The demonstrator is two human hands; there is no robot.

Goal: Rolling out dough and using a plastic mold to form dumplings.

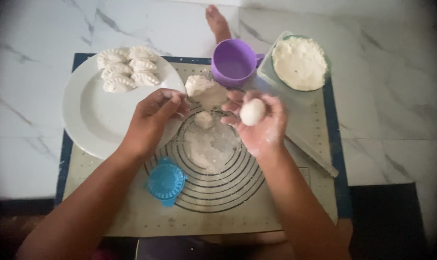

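Fingers first: on the right hand (261, 123) I see them spread loosely, palm up, cradling a smooth dough ball (252, 111) just right of the frame's centre. The left hand (153, 115) sits centre-left with its fingers curled inward and pinched together at the tips; whether they nip a scrap of dough I cannot tell.

Between and just above the hands lies a rough lump of dough (205, 89), and a smaller dough piece (204, 119) rests below it on a floury patch. All this sits on a beige silicone pastry mat (295, 192) with a dark blue border and black concentric circles printed at its middle.

A blue dumpling press (166, 182) lies shut on the mat, lower left of centre, near the left forearm. A white plate (91, 120) overlaps the mat's upper left edge, holding five crimped dumplings (126, 70) along its upper rim. At the top centre stands a purple cup (234, 61), and to its right a clear container of white filling (299, 62).

The mat lies on a white marble floor (391, 96) with grey veining and visible tile joints. A bare foot (217, 21) shows at the top centre of the frame, beyond the cup.
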